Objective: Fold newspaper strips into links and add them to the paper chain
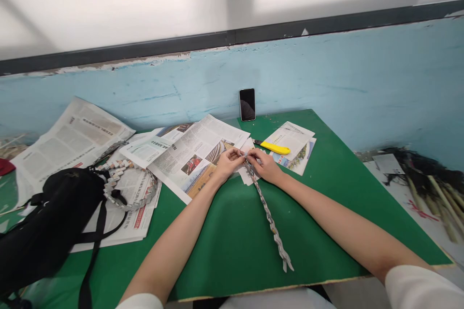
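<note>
A long braid-like chain of folded newspaper strips runs down the green table toward me, its near end split into two loose tips. My left hand and my right hand meet at the chain's far end, fingers pinched on it. The exact fold between the fingertips is too small to make out. Small cut paper pieces lie under and behind the hands. Just beyond my right hand, a yellow utility knife rests partly on some cut newspaper sheets.
Newspaper sheets spread to the left on the green table. A black bag with straps sits at far left, beside a coiled folded-paper chain. A phone leans on the blue wall. Sticks lie beyond the right edge.
</note>
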A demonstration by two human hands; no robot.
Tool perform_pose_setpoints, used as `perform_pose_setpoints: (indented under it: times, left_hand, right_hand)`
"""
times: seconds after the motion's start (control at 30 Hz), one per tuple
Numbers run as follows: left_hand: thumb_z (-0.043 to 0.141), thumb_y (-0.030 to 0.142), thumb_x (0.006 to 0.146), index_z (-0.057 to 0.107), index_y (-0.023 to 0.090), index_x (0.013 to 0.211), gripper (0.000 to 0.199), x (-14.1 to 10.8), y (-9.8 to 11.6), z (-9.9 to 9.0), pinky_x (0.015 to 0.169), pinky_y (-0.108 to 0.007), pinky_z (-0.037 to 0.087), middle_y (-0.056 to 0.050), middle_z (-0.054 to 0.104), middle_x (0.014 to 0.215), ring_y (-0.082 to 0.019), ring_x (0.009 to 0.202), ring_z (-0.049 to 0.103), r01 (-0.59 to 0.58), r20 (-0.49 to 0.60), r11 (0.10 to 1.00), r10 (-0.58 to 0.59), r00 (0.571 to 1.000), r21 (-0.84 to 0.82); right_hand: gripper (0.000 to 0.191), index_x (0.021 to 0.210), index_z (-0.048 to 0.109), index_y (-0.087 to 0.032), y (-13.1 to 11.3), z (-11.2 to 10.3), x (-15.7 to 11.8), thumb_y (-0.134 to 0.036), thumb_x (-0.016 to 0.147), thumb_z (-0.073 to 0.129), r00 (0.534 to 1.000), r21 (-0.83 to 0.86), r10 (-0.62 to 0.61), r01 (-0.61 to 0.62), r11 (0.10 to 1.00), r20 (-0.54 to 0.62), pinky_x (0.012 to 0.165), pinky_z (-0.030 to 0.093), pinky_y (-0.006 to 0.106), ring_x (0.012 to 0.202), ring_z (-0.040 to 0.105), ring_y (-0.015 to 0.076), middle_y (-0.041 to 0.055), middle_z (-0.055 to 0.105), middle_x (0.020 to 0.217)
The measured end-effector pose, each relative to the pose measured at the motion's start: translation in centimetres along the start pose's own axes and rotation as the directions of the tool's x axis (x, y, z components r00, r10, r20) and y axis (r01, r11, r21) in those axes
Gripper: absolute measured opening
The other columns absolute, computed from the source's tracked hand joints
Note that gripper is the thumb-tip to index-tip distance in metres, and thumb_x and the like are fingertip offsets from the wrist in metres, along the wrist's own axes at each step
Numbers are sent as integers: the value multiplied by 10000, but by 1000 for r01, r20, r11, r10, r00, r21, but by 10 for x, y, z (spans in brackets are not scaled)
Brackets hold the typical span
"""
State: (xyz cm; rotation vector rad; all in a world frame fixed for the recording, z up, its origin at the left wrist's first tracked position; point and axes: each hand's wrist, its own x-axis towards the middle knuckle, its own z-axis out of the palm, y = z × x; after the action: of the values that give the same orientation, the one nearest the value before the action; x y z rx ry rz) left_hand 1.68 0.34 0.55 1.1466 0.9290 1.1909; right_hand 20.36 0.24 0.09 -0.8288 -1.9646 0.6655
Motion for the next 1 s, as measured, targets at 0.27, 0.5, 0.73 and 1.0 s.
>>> perform_pose_setpoints:
  times: [0.27, 0.5, 0.73, 1.0]
  left_hand:
    - [875, 355, 649, 596, 156, 819, 383, -1, 2, 1, 810, -289, 526, -8, 637, 863, -132, 794, 618, 10, -4, 1000, -10, 1000, -5]
    - [865, 383, 655, 598, 157, 793, 376, -1, 3, 1, 779, -301, 540, 2, 642, 819, -125, 714, 618, 39, 4, 999, -39, 999, 13]
    - [866, 367, 661, 675, 157, 855, 344, 0, 0, -1, 776, -297, 538, -3, 655, 807, -138, 725, 636, 4, 8, 999, -4, 1000, 31]
    - [839, 429, 724, 713, 147, 874, 343, 0, -2, -6, 788, -306, 540, -32, 695, 822, -150, 728, 656, 60, 94, 998, -59, 994, -16]
  right_hand:
    - [163, 1060, 589, -228, 0, 0, 0, -353, 1037, 487, 1000, -13, -6, 7, 1000, 25, 716, 497, 298, 755, 630, 185, 47, 656, 892]
    - [159, 1059, 587, -226, 0, 0, 0, -345, 1035, 485, 1000, -35, 3, -2, 999, 26, 698, 494, 296, 741, 625, 186, 43, 654, 872]
    - [143, 1059, 578, -228, -1, 0, 1, -333, 1030, 486, 1000, -41, -8, 9, 999, 30, 708, 496, 310, 742, 624, 190, 48, 653, 879]
    - [150, 956, 546, -234, -8, 0, 0, -363, 1018, 502, 997, -3, 66, -66, 998, -26, 571, 434, 271, 590, 545, 155, -7, 575, 708]
